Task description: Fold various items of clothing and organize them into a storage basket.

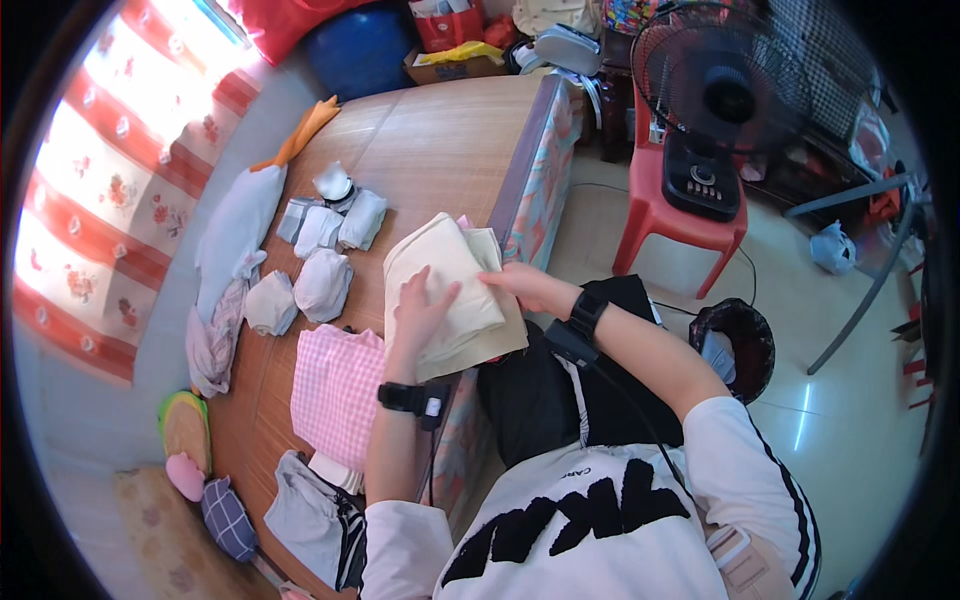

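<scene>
A folded cream cloth lies near the bed's edge, in front of my knees. Under it shows a darker beige layer, and a bit of pink peeks out at its far edge. My left hand rests flat on top of the cloth with the fingers spread. At the cloth's right edge, my right hand grips it with the thumb on top; its other fingers are partly hidden. Just left of the cloth is a folded pink gingham garment. Beyond it sit several rolled pale garments.
A bamboo-type mat covers the bed. Grey and black clothing lies close to my left elbow. Pillows and cloths line the wall side. To the right stand a black fan on a red plastic stool and a lined bin.
</scene>
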`<state>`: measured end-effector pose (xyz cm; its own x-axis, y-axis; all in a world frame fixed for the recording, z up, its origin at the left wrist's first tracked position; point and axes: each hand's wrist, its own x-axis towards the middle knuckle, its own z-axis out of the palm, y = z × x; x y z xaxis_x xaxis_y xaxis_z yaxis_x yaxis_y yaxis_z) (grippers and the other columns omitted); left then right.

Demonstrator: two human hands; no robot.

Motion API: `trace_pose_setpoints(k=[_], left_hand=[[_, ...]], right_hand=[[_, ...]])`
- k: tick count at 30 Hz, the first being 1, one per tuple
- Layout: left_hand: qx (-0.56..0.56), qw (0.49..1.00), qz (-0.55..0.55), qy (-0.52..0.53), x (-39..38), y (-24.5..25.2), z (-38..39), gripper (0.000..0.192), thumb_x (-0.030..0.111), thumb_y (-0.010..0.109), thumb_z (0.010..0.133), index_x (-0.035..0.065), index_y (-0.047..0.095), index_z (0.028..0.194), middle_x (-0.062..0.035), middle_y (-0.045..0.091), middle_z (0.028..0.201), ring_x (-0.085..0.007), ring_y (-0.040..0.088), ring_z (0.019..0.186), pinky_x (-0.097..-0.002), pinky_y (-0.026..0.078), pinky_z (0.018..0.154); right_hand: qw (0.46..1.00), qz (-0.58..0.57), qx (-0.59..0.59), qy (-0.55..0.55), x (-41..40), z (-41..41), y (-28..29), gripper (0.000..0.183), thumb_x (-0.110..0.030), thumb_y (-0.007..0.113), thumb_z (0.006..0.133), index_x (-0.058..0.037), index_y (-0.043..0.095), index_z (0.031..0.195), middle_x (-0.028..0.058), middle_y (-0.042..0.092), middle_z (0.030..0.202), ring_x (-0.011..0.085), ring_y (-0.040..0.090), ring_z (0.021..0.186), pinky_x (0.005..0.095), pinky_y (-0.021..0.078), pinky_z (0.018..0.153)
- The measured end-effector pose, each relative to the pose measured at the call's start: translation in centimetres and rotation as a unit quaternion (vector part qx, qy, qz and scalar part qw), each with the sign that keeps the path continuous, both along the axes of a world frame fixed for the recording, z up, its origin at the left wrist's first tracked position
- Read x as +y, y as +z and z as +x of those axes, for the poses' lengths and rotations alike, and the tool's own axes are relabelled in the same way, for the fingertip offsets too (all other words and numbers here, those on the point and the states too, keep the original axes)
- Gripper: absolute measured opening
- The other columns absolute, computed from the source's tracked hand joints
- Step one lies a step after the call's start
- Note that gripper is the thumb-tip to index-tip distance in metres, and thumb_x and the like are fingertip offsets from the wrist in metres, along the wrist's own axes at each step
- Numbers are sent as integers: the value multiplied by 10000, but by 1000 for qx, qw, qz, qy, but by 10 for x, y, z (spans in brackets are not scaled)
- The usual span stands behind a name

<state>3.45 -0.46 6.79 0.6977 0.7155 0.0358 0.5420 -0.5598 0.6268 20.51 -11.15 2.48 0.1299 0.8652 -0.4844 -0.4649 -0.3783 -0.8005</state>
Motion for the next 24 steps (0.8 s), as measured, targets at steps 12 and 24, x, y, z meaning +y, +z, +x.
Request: trace_pose_setpoints(k=[12,24], left_hand=[[206,973,107,5,-44,19,54,517,125,550,736,-3,415,1218,-263,504,990,-380,526,934,-438,446,786],[22,989,22,-148,-67,32,15,665,281,688,698,8,431,1247,-207,466,1149,-353,460,1096,-419,375,913]], right_hand=[[969,58,241,-12,-33,11,-5,385,-341,483,894,-70,470,1167,77,579,1008,198,568,898,370,462,793],[952,67,296,28,-27,20,8,333,-248,510,878,-46,476,1141,94,566,1063,216,556,947,399,454,825]])
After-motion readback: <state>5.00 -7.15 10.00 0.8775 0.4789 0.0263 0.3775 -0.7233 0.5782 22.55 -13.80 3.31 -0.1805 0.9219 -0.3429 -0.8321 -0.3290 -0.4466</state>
